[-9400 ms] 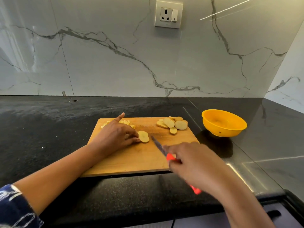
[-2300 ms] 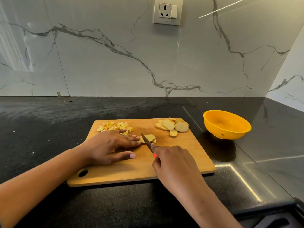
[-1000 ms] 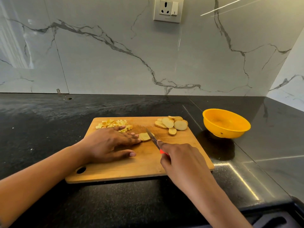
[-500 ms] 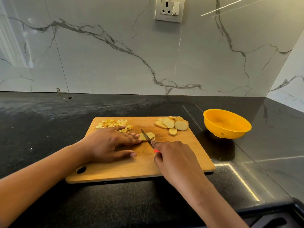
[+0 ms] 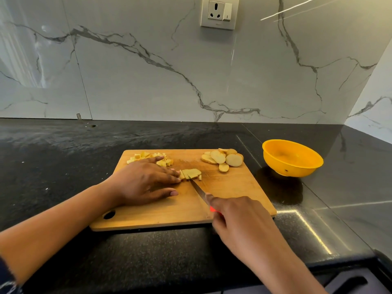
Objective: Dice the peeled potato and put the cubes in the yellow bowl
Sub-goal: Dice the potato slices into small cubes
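Our right grip [image 5: 239, 215] is curled round the red handle of the knife [image 5: 197, 188], with the forefinger stretched along the back of the blade. The blade runs slantwise up and to the left across the wooden cutting board [image 5: 233, 187], and its tip meets the near edge of the potato slice [image 5: 191, 173] we are working on, which is already parted into strips. Our left grip [image 5: 144, 181] lies flat on the board with its fingers straight. The fingertips touch the left end of that slice and the thumb is stretched out on the wood nearer to us.

Behind the left grip, at the far left corner of the board, we see a small heap of potato cubes [image 5: 150, 159]. At the far right corner sits a pile of round slices [image 5: 222, 159], overlapping one another. The yellow bowl [image 5: 292, 169] stands on the black surface [image 5: 63, 155] just beside the board's right far corner, apart from it. A wall socket [image 5: 219, 12] is set in the veined marble wall above.
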Demonstrator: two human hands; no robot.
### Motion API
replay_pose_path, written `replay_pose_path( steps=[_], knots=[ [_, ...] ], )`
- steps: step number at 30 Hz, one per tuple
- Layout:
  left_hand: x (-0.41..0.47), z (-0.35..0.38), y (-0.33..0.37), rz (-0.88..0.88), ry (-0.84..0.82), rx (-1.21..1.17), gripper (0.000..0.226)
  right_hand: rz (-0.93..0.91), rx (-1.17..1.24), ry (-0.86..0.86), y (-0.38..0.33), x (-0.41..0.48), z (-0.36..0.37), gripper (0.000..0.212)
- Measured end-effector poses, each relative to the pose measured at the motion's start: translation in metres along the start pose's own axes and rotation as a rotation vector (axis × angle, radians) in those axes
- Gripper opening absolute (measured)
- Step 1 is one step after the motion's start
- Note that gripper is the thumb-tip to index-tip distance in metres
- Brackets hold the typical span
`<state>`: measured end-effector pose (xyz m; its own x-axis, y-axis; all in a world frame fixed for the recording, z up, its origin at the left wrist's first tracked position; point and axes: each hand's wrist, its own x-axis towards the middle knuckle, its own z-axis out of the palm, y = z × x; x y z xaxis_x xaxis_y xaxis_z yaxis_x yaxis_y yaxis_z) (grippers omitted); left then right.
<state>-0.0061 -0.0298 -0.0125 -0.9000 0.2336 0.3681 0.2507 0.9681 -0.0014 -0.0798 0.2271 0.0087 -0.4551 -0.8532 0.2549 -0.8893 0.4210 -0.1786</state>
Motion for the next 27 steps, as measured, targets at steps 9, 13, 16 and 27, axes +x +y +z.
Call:
replay_pose_path(
  steps=[9, 13, 16, 27],
  knots=[
    [0.003, 0.004, -0.003, -0.102, 0.183, 0.001, 0.045, 0.101, 0.013, 0.186, 0.026, 0.037, 0.0, 0.043],
    [0.037, 0.005, 0.009, -0.282, -0.103, -0.089, 0.067, 0.163, 0.071, 0.309, 0.051, 0.074, 0.003, 0.041],
    [0.069, 0.009, 0.016, -0.285, -0.223, -0.136, 0.052, 0.189, 0.187, 0.362, 0.058, 0.094, 0.007, 0.041],
    [0.048, -0.006, -0.024, -0.217, -0.041, -0.023, 0.018, 0.156, 0.19, 0.35, 0.063, 0.09, 0.022, 0.042]
  ],
)
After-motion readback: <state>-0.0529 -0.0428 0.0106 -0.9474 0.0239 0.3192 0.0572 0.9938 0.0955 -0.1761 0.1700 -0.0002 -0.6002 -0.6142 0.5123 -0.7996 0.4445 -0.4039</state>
